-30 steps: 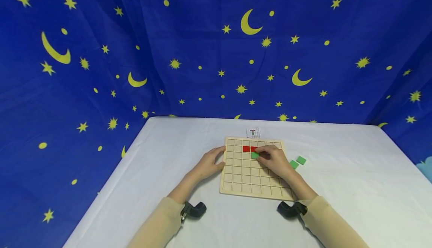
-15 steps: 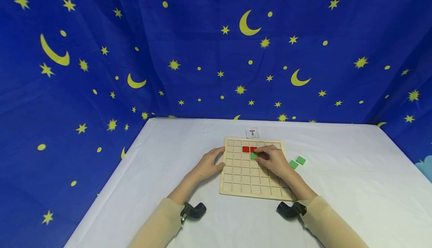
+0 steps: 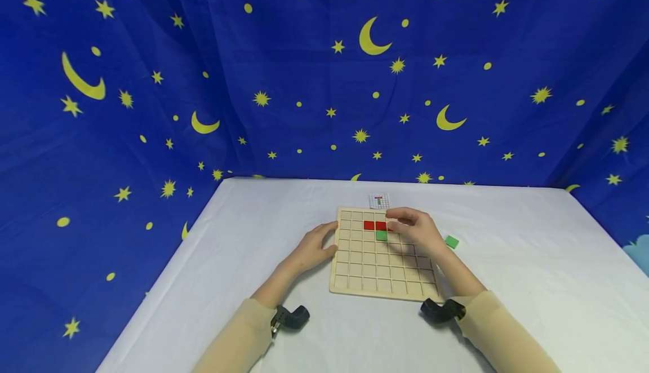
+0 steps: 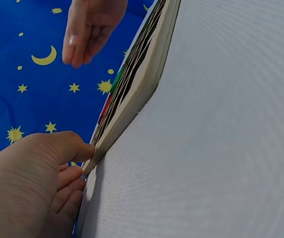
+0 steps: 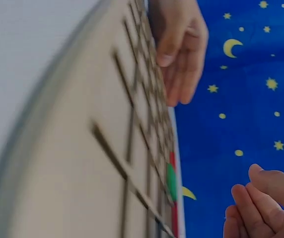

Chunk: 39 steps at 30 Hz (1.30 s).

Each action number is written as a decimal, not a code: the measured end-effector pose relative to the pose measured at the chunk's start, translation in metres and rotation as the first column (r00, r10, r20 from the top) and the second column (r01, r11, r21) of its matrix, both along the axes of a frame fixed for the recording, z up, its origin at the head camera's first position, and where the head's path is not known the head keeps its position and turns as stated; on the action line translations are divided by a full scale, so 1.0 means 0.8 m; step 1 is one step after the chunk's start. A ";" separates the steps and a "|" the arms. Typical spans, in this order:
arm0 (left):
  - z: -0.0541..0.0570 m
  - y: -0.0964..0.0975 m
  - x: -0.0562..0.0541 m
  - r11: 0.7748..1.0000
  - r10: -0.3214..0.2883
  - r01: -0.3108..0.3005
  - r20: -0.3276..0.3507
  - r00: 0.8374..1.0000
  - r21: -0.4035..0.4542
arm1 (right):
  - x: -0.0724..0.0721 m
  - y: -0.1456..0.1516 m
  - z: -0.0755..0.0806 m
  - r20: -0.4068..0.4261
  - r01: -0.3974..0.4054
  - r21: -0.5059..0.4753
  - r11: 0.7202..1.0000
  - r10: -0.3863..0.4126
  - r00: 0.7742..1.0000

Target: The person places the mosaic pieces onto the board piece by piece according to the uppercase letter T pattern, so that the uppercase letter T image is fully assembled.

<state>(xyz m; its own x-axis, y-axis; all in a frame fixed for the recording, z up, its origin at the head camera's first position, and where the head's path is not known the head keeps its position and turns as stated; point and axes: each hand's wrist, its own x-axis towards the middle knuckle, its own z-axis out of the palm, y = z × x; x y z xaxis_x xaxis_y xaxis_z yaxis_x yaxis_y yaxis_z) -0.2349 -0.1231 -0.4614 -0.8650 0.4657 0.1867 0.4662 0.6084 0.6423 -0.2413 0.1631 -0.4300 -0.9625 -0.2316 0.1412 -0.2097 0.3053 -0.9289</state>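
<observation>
A square wooden grid board (image 3: 362, 267) lies on the table, with red tiles (image 3: 369, 225) in a row of its cells near the far side. One green tile (image 3: 381, 236) sits just below that row. My left hand (image 3: 315, 245) rests against the board's left edge, thumb and fingertips spread along it. In the left wrist view, the left thumb (image 4: 77, 148) touches the board's rim. Above the board's right part hovers my right hand (image 3: 417, 231), its fingers relaxed and holding nothing; it hides the right end of the red row.
To the right of the board a loose green tile (image 3: 452, 242) lies on the white table cover (image 3: 517, 271). Behind the board lies a small card (image 3: 379, 201) printed with a grid and a red and green T shape. A starry blue curtain (image 3: 304, 40) stands behind the table.
My right hand has let go of the green tile and risen up and to the right, leaving the tile in its cell. It now covers one of the loose green tiles. The left hand stays put.
</observation>
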 end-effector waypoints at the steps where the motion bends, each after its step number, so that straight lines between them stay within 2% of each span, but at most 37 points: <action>1: 0.000 0.000 0.000 1.000 0.001 -0.001 -0.003 1.000 -0.001 | 0.001 0.003 0.004 0.004 0.001 -0.010 1.000 -0.001 1.000; 9: -0.001 0.000 -0.001 1.000 -0.002 0.002 -0.016 1.000 0.000 | 0.010 0.044 0.023 0.006 0.058 0.020 0.998 -0.059 0.998; 18: 0.004 0.000 0.003 1.000 0.013 -0.013 0.020 1.000 -0.001 | 0.025 0.096 0.027 -0.021 0.150 0.089 0.985 -0.149 0.989; 24: 0.006 -0.001 0.005 1.000 0.009 -0.010 0.024 1.000 0.007 | 0.033 0.123 0.020 -0.061 0.218 0.120 0.969 -0.212 0.975; 29: 0.005 -0.001 0.005 1.000 0.013 -0.013 0.021 1.000 0.005 | 0.030 0.145 0.004 -0.070 0.266 0.150 0.952 -0.258 0.964; 36: 0.003 0.001 0.005 1.000 0.010 -0.011 0.019 1.000 0.006 | 0.048 0.151 0.007 -0.057 0.261 0.191 0.946 -0.255 0.965; 39: 0.001 0.002 0.005 1.000 0.008 -0.008 0.011 1.000 0.005 | 0.052 0.152 0.001 -0.060 0.268 0.194 0.944 -0.261 0.964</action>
<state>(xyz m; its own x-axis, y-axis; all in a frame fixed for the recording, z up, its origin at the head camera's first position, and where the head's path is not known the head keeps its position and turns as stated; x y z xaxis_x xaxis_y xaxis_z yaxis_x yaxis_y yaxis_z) -0.2312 -0.1217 -0.4607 -0.8710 0.4575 0.1790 0.4536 0.6091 0.6505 -0.2000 0.2849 -0.4290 -0.9885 0.0039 0.1511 -0.1260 0.5311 -0.8379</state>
